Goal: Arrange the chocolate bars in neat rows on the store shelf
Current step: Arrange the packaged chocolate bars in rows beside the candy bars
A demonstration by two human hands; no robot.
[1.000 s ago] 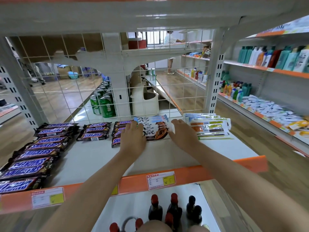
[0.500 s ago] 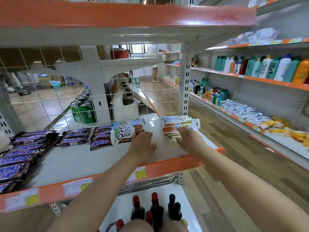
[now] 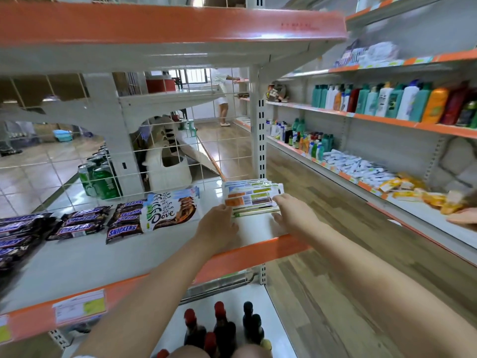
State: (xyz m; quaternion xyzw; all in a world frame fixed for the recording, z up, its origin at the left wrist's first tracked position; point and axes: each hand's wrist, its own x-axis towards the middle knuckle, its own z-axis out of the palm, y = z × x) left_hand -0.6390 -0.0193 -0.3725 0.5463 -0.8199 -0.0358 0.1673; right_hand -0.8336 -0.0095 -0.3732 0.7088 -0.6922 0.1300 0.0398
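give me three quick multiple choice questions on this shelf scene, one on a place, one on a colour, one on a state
1. Where does the Dove pack lie?
A. left of the white packet stack
B. right of it
C. on the floor

2. What colour is the shelf's front edge?
A. blue
B. orange
C. green

3. What are the hands doing?
A. hanging idle
B. lifting a Snickers bar
C. touching the packet stack from both sides

Answers: 1 A, it sits between the Snickers bars and the packet stack. 2 B, the strip is orange. 3 C, the left hand and right hand flank the stack.
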